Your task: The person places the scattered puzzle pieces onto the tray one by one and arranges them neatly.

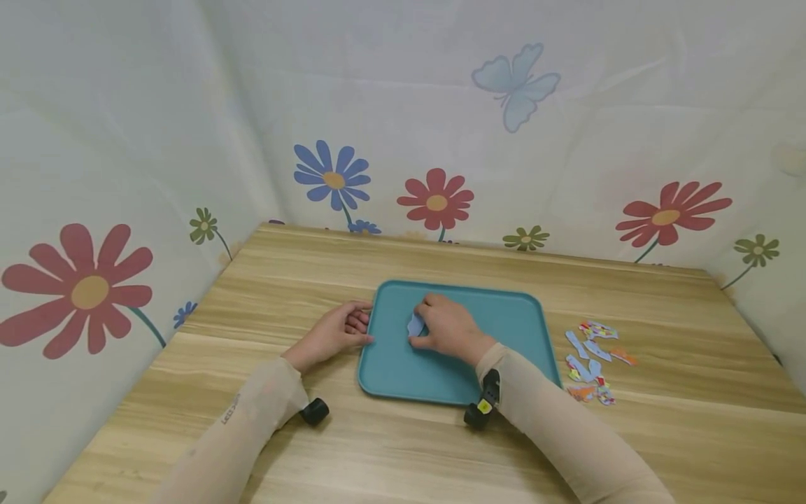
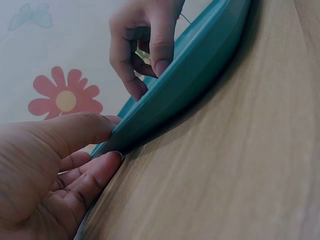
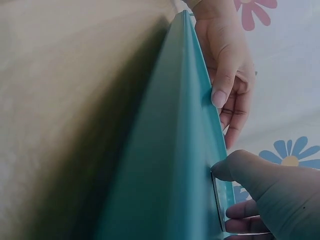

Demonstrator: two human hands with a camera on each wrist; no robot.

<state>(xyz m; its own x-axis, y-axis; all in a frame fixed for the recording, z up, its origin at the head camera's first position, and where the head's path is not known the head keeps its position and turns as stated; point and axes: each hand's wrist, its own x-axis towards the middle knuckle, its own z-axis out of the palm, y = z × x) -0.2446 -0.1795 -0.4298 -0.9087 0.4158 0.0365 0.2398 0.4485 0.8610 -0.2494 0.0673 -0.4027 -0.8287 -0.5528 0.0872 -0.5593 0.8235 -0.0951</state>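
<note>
The teal tray (image 1: 390,371) lies on the wooden table. Inside it, left of its middle, my right hand (image 1: 450,327) pinches a light-blue puzzle piece (image 1: 415,325) with an irregular edge between thumb and fingers. From the right wrist view the piece (image 3: 218,202) appears as a thin, flat edge low over the tray floor. At the tray's left side, my left hand (image 1: 336,332) holds the rim, its thumb (image 2: 95,131) at the top edge and a fingertip (image 2: 114,157) down where tray and table meet.
Several loose puzzle pieces (image 1: 592,350), light blue, orange and multicoloured, lie scattered on the table (image 1: 403,455) right of the tray. A white cloth printed with flowers (image 1: 436,203) and a butterfly hangs behind and beside the table. Small black cameras (image 1: 315,411) sit at both wrists.
</note>
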